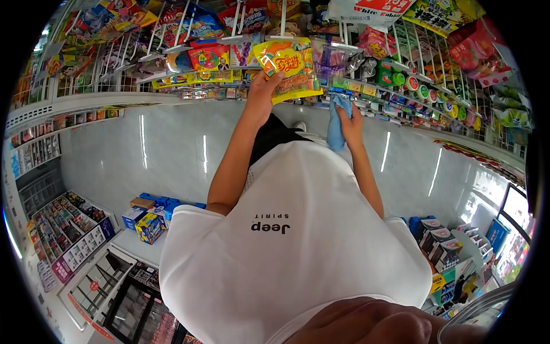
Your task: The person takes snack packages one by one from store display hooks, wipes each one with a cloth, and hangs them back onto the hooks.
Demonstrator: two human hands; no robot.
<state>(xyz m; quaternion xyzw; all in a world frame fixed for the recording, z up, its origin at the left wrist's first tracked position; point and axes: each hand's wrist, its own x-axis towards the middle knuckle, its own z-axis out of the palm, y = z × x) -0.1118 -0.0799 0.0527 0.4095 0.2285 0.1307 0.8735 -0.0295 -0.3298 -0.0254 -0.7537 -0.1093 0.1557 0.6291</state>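
Note:
A yellow candy bag (291,64) with orange pieces printed on it is in my left hand (263,94), whose thumb lies across its front at the lower left corner. The bag is in front of the shelf hooks; whether it hangs on one cannot be told. My right hand (350,123) grips a light blue cloth (336,129) that hangs down beside the shelf's lower edge. To the left of the bag hangs a red and yellow packet (209,58); purple packets (329,60) hang to its right.
Hooks with candy bags (246,16) run along the top. Round containers (412,84) are on the right of the rack. Behind me are boxes (150,227) on a white counter, a slanted display (69,229) and a glass-fronted case (137,312). Grey floor (172,143) lies below the rack.

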